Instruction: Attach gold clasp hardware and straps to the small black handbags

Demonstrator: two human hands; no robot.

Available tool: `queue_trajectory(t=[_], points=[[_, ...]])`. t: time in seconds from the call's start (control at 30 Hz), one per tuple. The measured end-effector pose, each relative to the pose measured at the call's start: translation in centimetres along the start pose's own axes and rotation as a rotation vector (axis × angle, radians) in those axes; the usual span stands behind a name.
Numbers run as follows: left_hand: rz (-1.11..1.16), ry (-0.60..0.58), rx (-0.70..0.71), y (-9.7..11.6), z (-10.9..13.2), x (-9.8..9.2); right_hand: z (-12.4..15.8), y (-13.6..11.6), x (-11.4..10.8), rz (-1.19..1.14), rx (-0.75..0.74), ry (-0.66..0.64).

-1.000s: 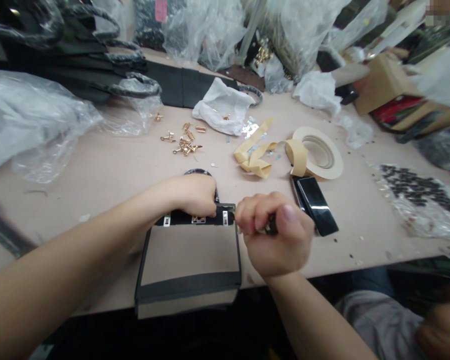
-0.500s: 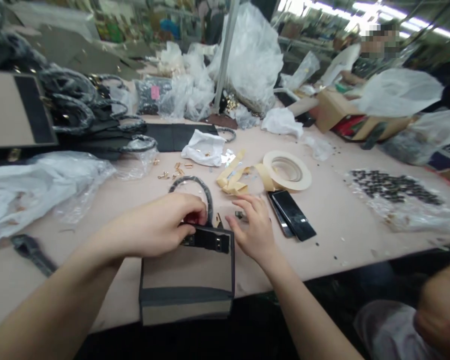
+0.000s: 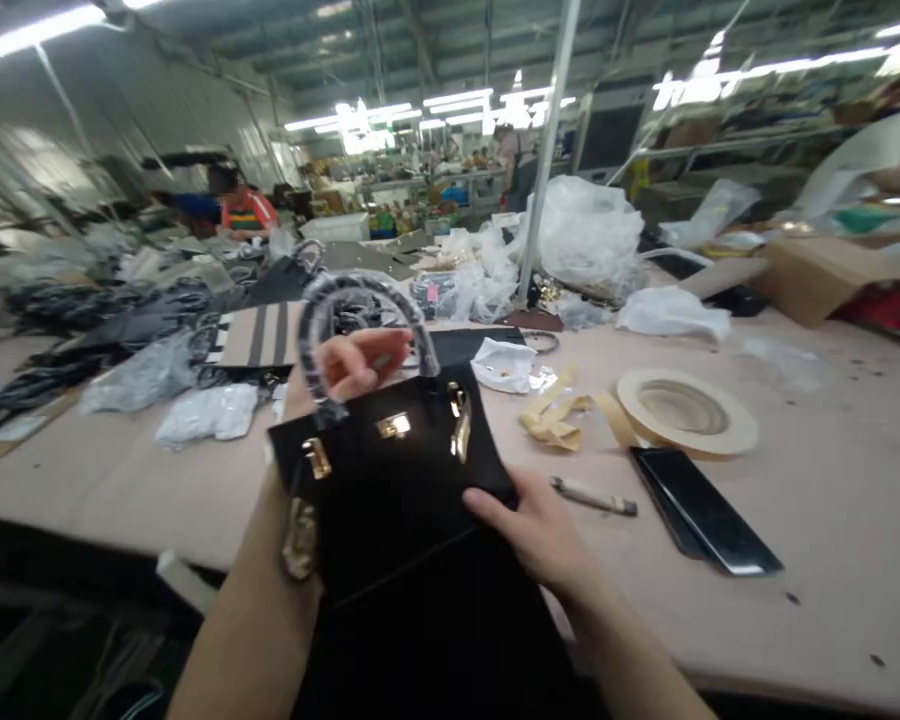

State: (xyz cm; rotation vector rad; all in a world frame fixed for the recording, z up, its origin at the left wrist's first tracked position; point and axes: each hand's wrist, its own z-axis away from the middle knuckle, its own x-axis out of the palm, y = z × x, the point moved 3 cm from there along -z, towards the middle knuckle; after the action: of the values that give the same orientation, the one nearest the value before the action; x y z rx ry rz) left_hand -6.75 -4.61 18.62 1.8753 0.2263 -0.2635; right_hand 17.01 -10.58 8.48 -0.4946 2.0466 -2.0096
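Observation:
I hold up a black handbag [image 3: 390,480] with gold clasps and fittings, tilted towards me above the table. Its curved handle [image 3: 360,300], wrapped in clear plastic, arches over the top. My left hand [image 3: 360,365] is at the bag's top edge, partly behind the handle, with the fingers pointing right. My right hand [image 3: 532,530] grips the lower right edge, thumb on the black face. A small cream-handled knife [image 3: 592,496] lies on the table to the right of that hand, not touching it. The bag's lower part fades into shadow.
On the pale pink table [image 3: 817,570] lie a masking tape roll [image 3: 686,410], tape scraps [image 3: 555,425] and black panels [image 3: 705,510]. Plastic bags [image 3: 585,235] and a cardboard box [image 3: 817,280] stand behind. A co-worker [image 3: 244,205] sits far back.
The bag has risen off the table and turned, showing its black face and gold fittings instead of the tan side. My view has swung up towards the hall.

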Motion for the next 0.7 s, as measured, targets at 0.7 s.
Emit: queue_trajectory(t=[0.7], points=[[0.717,0.242,-0.194,-5.7,12.5,10.1,4.9,2.5,-5.4,0.416,0.010,0.690]])
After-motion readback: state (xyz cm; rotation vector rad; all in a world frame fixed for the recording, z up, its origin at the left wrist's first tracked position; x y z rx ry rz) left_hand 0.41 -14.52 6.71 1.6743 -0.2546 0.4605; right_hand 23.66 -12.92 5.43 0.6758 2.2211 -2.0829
